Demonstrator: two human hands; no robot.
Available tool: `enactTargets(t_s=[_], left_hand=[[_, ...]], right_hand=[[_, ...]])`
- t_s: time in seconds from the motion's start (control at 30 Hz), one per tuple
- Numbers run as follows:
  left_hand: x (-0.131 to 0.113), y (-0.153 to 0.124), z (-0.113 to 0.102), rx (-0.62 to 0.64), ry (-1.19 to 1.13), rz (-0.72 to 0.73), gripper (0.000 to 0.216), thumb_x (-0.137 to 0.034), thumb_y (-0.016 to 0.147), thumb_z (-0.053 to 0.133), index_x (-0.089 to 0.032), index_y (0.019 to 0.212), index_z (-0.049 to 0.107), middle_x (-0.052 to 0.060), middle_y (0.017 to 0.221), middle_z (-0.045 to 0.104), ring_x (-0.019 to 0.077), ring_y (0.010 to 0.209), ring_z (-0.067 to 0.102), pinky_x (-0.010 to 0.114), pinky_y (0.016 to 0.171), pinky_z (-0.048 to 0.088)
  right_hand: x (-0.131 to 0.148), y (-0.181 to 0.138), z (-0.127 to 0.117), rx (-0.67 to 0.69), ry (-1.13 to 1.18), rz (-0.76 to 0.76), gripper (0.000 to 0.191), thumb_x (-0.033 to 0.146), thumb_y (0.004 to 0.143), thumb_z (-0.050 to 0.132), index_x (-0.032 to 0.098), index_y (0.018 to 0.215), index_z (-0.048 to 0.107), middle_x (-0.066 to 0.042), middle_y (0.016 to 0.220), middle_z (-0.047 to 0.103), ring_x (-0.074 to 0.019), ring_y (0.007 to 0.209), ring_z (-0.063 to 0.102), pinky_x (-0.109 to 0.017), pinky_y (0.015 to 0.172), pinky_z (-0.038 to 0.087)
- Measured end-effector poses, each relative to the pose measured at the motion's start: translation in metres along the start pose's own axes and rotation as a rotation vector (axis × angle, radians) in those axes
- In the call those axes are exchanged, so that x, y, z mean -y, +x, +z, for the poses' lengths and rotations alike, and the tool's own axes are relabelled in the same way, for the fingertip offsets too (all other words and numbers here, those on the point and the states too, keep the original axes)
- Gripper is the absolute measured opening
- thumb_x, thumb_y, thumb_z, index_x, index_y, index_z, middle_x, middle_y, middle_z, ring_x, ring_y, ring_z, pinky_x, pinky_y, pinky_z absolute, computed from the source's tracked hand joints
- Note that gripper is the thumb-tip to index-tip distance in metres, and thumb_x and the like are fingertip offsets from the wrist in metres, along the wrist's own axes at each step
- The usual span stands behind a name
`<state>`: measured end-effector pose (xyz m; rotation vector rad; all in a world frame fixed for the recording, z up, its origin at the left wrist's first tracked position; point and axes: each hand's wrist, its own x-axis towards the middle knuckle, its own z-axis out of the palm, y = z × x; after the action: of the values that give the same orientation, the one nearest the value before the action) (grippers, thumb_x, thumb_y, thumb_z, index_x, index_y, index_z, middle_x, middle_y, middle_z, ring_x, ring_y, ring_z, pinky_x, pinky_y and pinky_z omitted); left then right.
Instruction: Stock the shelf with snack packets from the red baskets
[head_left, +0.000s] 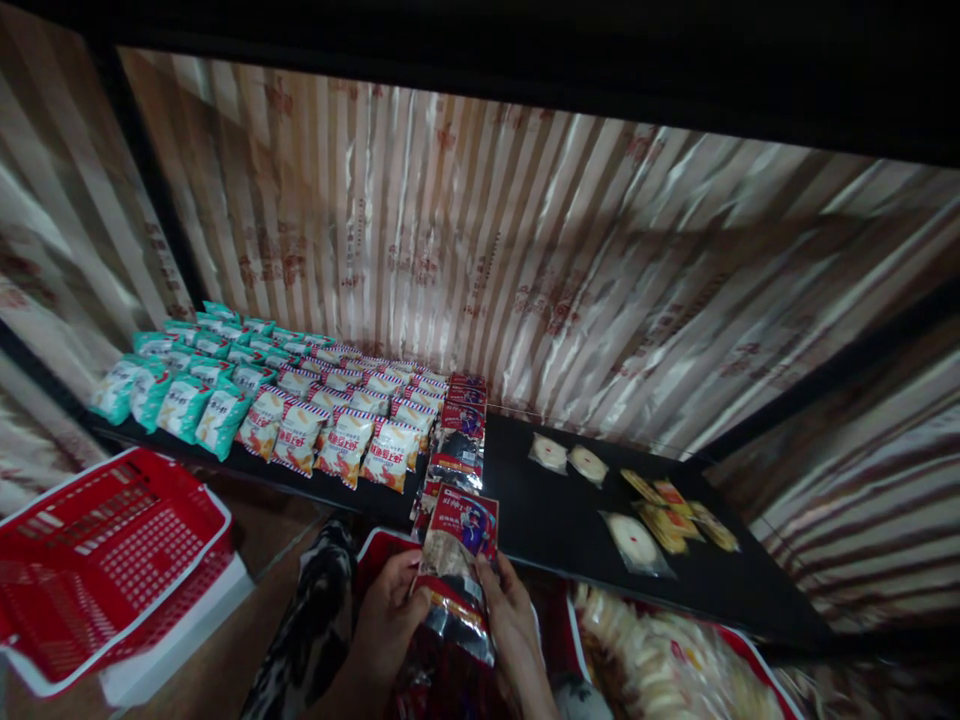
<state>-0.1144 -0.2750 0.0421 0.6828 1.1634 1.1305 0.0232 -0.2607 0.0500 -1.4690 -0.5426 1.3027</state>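
Striped, crinkled sheeting [420, 230] printed with reddish figures hangs behind a black shelf [525, 510], and a dark beam [525, 70] crosses the top of the frame. At lower centre, the left hand [390, 605] pinches one edge of a red pouch [454, 540] between thumb and curled fingers, while the right hand [514, 605] grips the opposite edge, fingers likewise nearly closed. Held tilted at the shelf's front edge, that pouch hides part of a row of similar pouches [461, 430] running back from it. Left of this row, white bags [345, 445] with striped tops stand packed close, then teal bags [184, 405] at far left. Right of centre lie three round pale packs [589, 465] and a cluster of yellow packs [667, 520]. A red basket [112, 560] fills the lower left, near black-and-white patterned cloth [315, 620]; another basket [576, 640], lower right, holds heaped pale packs [667, 665]. Both hands partly cover a third basket [367, 548] beneath them.
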Motion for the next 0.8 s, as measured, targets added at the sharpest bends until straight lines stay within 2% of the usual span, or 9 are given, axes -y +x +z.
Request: enactTargets(t_s=[0.13,0.3,0.6,0.7,0.8], left_hand=[[-0.001,0.0,0.0,-0.015,-0.005,-0.001,0.047,-0.038,0.062,0.062,-0.015,0.102,0.054,0.01,0.096,0.068,0.0228,0.086,0.065,0.031,0.074,0.05],[-0.004,0.001,-0.001,-0.027,-0.002,-0.03,0.044,-0.035,0.061,0.064,-0.016,0.099,0.054,0.009,0.092,0.069,0.0223,0.083,0.066,0.03,0.071,0.05],[-0.006,0.003,0.007,-0.101,-0.104,-0.092,0.045,-0.034,0.056,0.067,-0.016,0.096,0.056,0.006,0.081,0.068,0.0199,0.071,0.065,0.027,0.063,0.048],[-0.007,0.004,0.009,-0.085,-0.127,-0.095,0.045,-0.034,0.057,0.064,-0.016,0.096,0.053,0.005,0.078,0.067,0.0176,0.063,0.063,0.028,0.062,0.048],[-0.008,0.005,0.01,-0.063,-0.138,-0.089,0.043,-0.033,0.059,0.063,-0.016,0.097,0.051,0.004,0.079,0.067,0.0165,0.065,0.062,0.027,0.064,0.047]], right_hand=[[0.001,-0.003,0.004,-0.063,-0.005,0.019,0.074,0.054,0.051,0.074,0.018,0.113,0.056,-0.005,0.091,0.072,-0.0239,0.085,0.066,-0.029,0.07,0.052],[0.006,-0.007,0.008,0.014,0.01,0.004,0.072,0.053,0.051,0.074,0.018,0.112,0.057,-0.004,0.084,0.072,-0.0235,0.081,0.066,-0.029,0.07,0.051],[0.014,0.001,0.008,0.061,0.021,0.032,0.06,0.05,0.049,0.077,0.018,0.097,0.059,-0.002,0.076,0.071,-0.0229,0.076,0.066,-0.028,0.065,0.05],[0.012,0.006,0.007,0.091,0.041,0.035,0.055,0.049,0.051,0.076,0.019,0.094,0.058,-0.001,0.074,0.071,-0.0226,0.076,0.066,-0.028,0.065,0.05],[0.013,0.008,0.007,0.124,0.05,0.045,0.052,0.046,0.053,0.076,0.019,0.093,0.058,-0.001,0.076,0.071,-0.0221,0.076,0.066,-0.028,0.066,0.05]])
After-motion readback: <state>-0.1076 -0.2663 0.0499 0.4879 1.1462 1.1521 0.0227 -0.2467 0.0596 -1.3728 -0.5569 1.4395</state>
